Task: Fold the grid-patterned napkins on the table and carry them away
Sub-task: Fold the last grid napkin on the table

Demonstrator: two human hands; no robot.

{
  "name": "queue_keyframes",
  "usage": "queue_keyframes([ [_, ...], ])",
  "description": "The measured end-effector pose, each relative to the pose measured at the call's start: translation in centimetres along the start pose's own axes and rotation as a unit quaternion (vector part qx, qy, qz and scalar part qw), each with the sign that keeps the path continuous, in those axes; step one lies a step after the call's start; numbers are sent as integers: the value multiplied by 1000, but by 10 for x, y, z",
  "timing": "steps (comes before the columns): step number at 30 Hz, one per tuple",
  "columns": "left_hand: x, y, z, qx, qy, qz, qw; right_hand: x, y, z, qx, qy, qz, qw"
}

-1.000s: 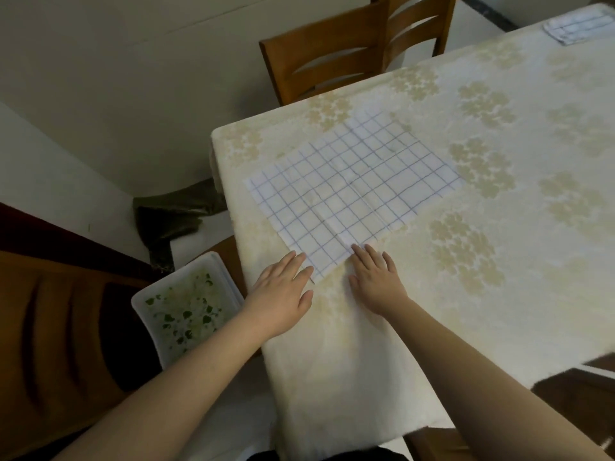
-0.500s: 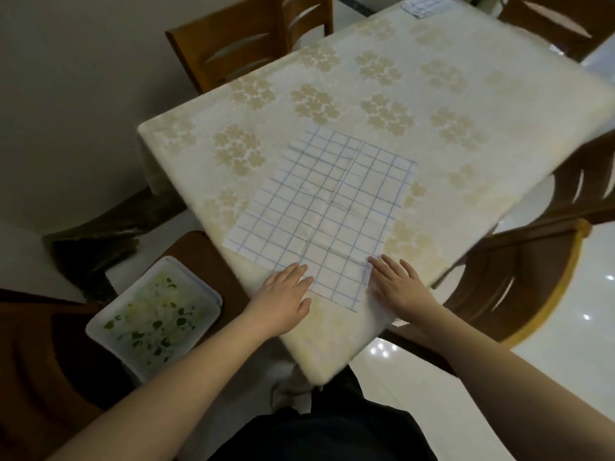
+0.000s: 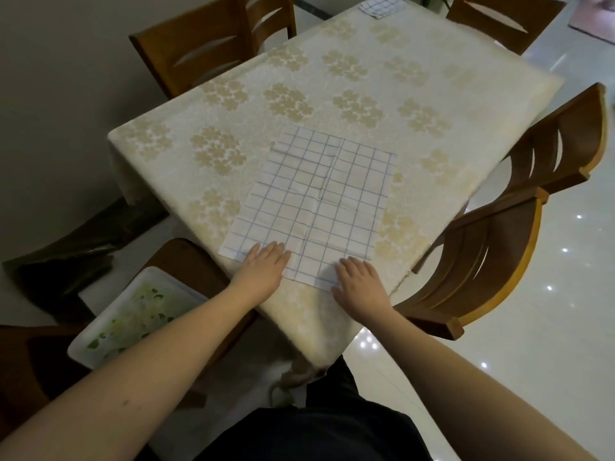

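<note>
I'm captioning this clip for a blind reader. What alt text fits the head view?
Both hands, left and right, lie flat on the near edge of an unfolded grid napkin spread on a floral tablecloth. A second napkin lies at the far edge; wooden chairs stand around.

A: Which item lies nearest? 
B: A white, blue-gridded napkin [image 3: 316, 207], spread flat and creased, near the table's near corner.
A: Another?
B: A folded grid napkin [image 3: 379, 5] at the far edge.
</note>
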State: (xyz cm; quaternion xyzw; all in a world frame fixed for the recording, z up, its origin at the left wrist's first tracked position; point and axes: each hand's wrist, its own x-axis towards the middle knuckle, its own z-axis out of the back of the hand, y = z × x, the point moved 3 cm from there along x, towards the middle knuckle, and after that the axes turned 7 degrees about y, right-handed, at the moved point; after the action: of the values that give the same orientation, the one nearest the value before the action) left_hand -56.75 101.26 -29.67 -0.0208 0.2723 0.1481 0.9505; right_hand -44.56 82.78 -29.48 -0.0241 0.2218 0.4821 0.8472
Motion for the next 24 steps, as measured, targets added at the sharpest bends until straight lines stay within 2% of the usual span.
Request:
queue_keyframes([
  [5,6,12,-18,11,37,2,999,6,24,-23,-1,12,6,1000],
  [14,-18,-2,-28,83,-35,-48,995,-11,25,-39,-97,-65,35,993],
  [18,-25,0,-31,72,-36,-44,996,-20,29,-35,-131,-70,36,988],
  [24,-40,5,-23,47,-111,-40,992,-33,25,-16,-117,-90,23,989],
])
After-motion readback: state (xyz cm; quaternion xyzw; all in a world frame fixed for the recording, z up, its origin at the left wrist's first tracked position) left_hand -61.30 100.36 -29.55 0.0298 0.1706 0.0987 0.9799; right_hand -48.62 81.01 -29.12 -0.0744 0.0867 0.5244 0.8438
